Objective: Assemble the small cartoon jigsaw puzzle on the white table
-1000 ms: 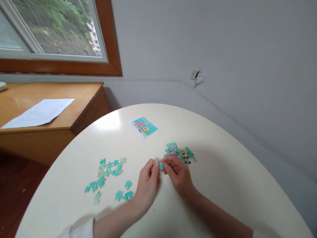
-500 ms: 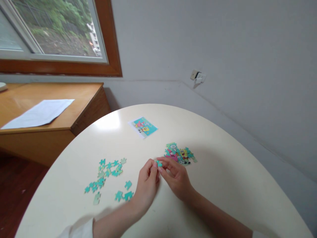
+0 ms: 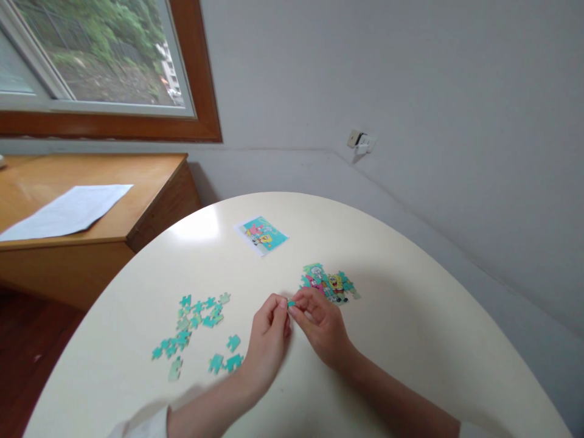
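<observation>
Between my fingertips, above the middle of the table, is a small teal puzzle piece (image 3: pixel 291 303). My left hand (image 3: pixel 270 334) pinches it from the left, and my right hand (image 3: pixel 323 325) has thumb and fingers closed on its right side. Most of the piece is covered by the fingers. Just beyond my right hand lies a partly joined puzzle (image 3: pixel 336 286) with cartoon figures; the hand hides its near left corner. Loose teal and pale green puzzle pieces (image 3: pixel 197 309) are spread to the left, with several more puzzle pieces (image 3: pixel 233 362) close to my left forearm.
A printed reference picture (image 3: pixel 264 236) lies near the far side of the round white table (image 3: pixel 401 267). At the left stands a wooden desk (image 3: pixel 155 182) with a sheet of paper (image 3: pixel 73 210) on it. A wall socket (image 3: pixel 360 141) is at the back.
The piece between my fingers has turned and shows less of its face. Both hands stay together in nearly the same spot. The whole view has shifted slightly.
</observation>
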The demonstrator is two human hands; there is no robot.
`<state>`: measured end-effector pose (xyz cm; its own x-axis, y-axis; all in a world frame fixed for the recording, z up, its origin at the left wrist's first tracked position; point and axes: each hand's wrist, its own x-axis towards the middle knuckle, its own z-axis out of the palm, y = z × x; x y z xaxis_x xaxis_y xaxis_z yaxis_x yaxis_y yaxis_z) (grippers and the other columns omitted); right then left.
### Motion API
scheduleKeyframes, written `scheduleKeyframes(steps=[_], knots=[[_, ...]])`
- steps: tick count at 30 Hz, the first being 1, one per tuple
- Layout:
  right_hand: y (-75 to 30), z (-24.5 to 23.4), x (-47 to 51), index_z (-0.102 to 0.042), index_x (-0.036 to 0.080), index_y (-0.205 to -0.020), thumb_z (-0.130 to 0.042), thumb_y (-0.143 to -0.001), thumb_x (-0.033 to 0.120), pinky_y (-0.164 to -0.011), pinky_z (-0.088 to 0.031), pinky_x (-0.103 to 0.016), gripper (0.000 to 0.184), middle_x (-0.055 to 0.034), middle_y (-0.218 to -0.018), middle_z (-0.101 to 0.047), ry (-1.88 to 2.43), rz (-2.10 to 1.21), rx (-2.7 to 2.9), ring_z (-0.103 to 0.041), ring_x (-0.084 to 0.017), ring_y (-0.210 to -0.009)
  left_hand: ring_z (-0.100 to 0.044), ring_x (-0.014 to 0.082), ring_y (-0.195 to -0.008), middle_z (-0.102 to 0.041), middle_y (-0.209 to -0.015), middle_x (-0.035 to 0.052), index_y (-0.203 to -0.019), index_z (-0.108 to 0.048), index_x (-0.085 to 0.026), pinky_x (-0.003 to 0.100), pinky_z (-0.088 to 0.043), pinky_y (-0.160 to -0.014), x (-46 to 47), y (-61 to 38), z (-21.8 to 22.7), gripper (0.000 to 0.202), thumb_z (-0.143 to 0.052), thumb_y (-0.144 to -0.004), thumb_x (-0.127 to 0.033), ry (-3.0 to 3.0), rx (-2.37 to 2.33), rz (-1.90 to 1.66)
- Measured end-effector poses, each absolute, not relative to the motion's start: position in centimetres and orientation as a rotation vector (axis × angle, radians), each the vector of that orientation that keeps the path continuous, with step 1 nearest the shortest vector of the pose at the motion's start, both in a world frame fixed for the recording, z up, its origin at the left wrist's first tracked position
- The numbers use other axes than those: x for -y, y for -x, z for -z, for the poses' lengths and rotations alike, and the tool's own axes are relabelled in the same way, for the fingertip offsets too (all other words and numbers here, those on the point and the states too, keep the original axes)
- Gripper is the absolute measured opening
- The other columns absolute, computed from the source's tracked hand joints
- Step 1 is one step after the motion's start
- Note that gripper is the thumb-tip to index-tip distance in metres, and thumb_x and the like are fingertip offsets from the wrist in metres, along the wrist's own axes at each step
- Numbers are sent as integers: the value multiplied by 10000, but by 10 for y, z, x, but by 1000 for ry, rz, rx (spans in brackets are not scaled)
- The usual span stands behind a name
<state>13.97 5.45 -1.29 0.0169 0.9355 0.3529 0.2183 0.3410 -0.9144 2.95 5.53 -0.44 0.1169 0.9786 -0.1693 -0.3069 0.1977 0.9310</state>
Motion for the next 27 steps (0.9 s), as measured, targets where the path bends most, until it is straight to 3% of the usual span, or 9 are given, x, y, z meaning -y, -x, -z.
scheduleKeyframes(steps=[6, 16, 27], knots=[[-142, 17, -56, -584, 200, -845, -540, -796, 242, -632, -485, -241, 78, -19, -739, -617, 1104, -831, 1442, -592, -127, -693, -270, 66, -438, -321, -459, -80, -592, -408, -174, 207, -232, -442, -55, -28, 5, 455, -539, -714, -592, -982, -997, -1121], [-142, 6, -59, -612, 186, -788, -501, -803, 256, -500, -445, -204, 132, 6, -631, -579, 1120, -886, 1364, -520, -88, -521, -281, 75, -457, -331, -473, -71, -618, -431, -171, 214, -228, -448, -55, -26, 5, 423, -485, -761, -565, -1110, -1061, -1086], [-144, 16, -57, -615, 201, -825, -564, -774, 284, -628, -469, -250, 110, -6, -696, -593, 1112, -890, 1399, -559, -121, -651, -261, 68, -464, -309, -485, -76, -618, -425, -168, 203, -231, -451, -56, -27, 12, 428, -507, -755, -565, -1062, -1037, -1101]])
